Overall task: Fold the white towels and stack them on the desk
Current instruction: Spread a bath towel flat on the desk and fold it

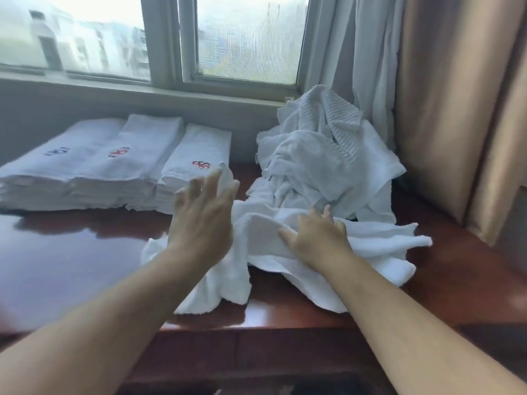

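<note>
Step in hand: spreading one loose white towel (285, 252) for folding. It lies crumpled on the dark red table (71, 252) at centre, one flap hanging toward the near edge at 6 o'clock.

Right hand (316, 240) rests flat on the towel's upper layer, fingers (325, 213) straight and slightly apart, pressing rather than gripping. Left hand (204, 220) is raised above the towel's left part, fingers (216, 181) spread and relaxed; it appears to hold nothing, though motion blur leaves contact with the cloth uncertain.

Folded stacks (114, 166) stand in a row at 10 o'clock, some with embroidered marks on top. An unfolded heap (322, 155) sits at 1 o'clock against the curtain (456, 109), touching the working towel's far edge.

Judgement: task partly done. The next move calls for finding two corners, drawing the towel flat and clear of the heap, then folding.
</note>
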Available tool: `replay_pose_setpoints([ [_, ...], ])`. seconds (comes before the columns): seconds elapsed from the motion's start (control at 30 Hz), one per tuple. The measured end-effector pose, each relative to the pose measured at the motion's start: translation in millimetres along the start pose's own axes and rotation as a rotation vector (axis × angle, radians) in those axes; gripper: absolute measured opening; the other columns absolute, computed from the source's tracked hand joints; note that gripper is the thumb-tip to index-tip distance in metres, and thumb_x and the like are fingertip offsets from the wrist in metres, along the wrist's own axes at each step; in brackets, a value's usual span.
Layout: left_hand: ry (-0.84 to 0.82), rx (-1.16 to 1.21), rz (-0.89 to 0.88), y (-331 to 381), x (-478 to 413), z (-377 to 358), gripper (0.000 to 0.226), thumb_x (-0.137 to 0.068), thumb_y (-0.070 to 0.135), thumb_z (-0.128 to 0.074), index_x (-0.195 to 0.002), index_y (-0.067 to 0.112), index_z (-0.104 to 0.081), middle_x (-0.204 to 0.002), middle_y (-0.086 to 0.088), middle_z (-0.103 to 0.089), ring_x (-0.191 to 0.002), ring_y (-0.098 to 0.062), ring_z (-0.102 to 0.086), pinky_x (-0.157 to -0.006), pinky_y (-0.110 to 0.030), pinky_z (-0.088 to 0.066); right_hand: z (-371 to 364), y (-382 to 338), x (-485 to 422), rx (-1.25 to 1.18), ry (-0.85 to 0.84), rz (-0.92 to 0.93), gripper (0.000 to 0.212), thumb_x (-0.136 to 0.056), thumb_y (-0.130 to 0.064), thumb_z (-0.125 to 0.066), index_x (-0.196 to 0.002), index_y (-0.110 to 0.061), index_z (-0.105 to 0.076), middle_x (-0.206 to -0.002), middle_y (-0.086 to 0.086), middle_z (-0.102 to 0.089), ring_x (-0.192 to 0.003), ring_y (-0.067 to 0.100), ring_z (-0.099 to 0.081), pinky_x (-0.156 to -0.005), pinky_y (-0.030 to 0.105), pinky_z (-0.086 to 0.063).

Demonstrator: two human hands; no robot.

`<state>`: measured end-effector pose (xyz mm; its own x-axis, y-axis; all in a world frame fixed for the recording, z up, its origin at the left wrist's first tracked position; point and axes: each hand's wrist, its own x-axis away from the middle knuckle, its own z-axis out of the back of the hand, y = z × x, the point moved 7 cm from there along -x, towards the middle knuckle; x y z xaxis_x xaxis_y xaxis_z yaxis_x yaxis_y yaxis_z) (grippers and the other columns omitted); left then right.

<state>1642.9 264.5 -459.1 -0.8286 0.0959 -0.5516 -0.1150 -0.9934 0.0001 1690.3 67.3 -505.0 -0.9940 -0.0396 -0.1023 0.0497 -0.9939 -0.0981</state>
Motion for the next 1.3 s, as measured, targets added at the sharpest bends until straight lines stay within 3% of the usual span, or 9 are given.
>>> replay_pose_setpoints([
  [0.07,0.000,0.196,-0.107,21,6,-7,0.034,-0.092,0.024,-0.059,-0.125,0.026,-0.060,-0.132,0.000,-0.050,-0.118,-0.027,-0.049,-0.092,-0.039,-0.043,9,24,19,-0.081,0.258,-0.015,0.049,-0.096,-0.055,-0.045,-0.116,-0.016,-0.065,-0.119,0.007,-0.064,-0.119,0.032,-0.052,-0.095,0.044,-0.041],
  [0.13,-0.215,0.320,-0.097,35,12,-34,0.032,-0.097,0.046,-0.046,-0.120,0.032,-0.063,-0.125,0.005,-0.056,-0.117,-0.022,-0.055,-0.090,-0.035,-0.044,-6,51,27,-0.171,0.180,-0.052,0.044,-0.095,-0.056,-0.046,-0.113,-0.020,-0.065,-0.113,0.003,-0.068,-0.112,0.029,-0.057,-0.092,0.042,-0.043],
  [0.27,-0.569,0.166,-0.098,50,20,-89,0.067,-0.092,0.071,-0.028,-0.148,0.035,-0.036,-0.164,-0.001,-0.023,-0.150,-0.022,-0.023,-0.117,-0.044,-0.024,-38,74,18,-0.060,-0.209,-0.013,0.073,-0.101,-0.064,-0.029,-0.162,-0.027,-0.016,-0.170,-0.002,-0.004,-0.156,0.029,0.003,-0.124,0.045,-0.004],
  [0.43,-0.512,0.090,0.010,55,4,-100,0.057,-0.087,0.064,-0.029,-0.139,0.040,-0.035,-0.147,-0.003,-0.035,-0.136,-0.026,-0.033,-0.093,-0.051,-0.034,-9,75,25,-0.016,0.281,-0.052,0.034,-0.094,-0.044,-0.054,-0.116,-0.017,-0.059,-0.117,0.003,-0.059,-0.112,0.027,-0.053,-0.091,0.038,-0.043],
  [0.6,-0.379,0.095,-0.227,77,-18,-86,0.040,-0.095,0.060,-0.041,-0.130,0.048,-0.055,-0.131,0.006,-0.044,-0.125,-0.020,-0.036,-0.092,-0.043,-0.034,-37,95,36,0.051,-0.004,-0.110,0.064,-0.095,-0.063,-0.029,-0.146,-0.028,-0.044,-0.154,0.007,-0.035,-0.134,0.030,-0.032,-0.110,0.045,-0.030],
  [0.7,-0.332,0.334,-0.533,112,-14,-72,0.029,-0.101,0.038,-0.048,-0.122,0.048,-0.066,-0.139,0.020,-0.052,-0.127,-0.008,-0.047,-0.094,-0.026,-0.038,-25,93,39,0.077,0.042,-0.029,0.060,-0.092,-0.063,-0.032,-0.135,-0.029,-0.056,-0.134,-0.001,-0.053,-0.125,0.023,-0.042,-0.104,0.041,-0.032],
  [0.83,-0.500,0.308,-0.340,112,-14,-97,0.044,-0.099,0.050,-0.046,-0.143,0.049,-0.046,-0.155,0.021,-0.037,-0.137,-0.013,-0.041,-0.096,-0.032,-0.045,-20,104,49,-0.059,0.074,-0.038,0.043,-0.095,-0.049,-0.041,-0.125,-0.031,-0.066,-0.122,-0.004,-0.058,-0.117,0.018,-0.053,-0.093,0.032,-0.036],
  [1.0,-0.551,0.139,-0.356,107,-13,-104,0.072,-0.083,0.081,-0.041,-0.144,0.042,-0.045,-0.149,0.013,-0.038,-0.133,-0.018,-0.033,-0.107,-0.042,-0.035,-37,130,53,0.075,-0.054,-0.203,0.066,-0.095,-0.058,-0.029,-0.154,-0.029,-0.034,-0.159,0.004,-0.031,-0.142,0.029,-0.027,-0.114,0.047,-0.024],
  [1.3,-0.630,0.299,-0.249,61,7,-101,0.084,-0.071,0.095,-0.033,-0.143,0.054,-0.039,-0.155,0.020,-0.025,-0.150,-0.015,-0.006,-0.123,-0.049,0.000,-32,102,59,-0.238,-0.126,0.289,0.075,-0.069,-0.091,-0.053,-0.129,-0.046,-0.060,-0.141,-0.025,-0.041,-0.130,-0.004,-0.029,-0.108,0.029,-0.020],
])
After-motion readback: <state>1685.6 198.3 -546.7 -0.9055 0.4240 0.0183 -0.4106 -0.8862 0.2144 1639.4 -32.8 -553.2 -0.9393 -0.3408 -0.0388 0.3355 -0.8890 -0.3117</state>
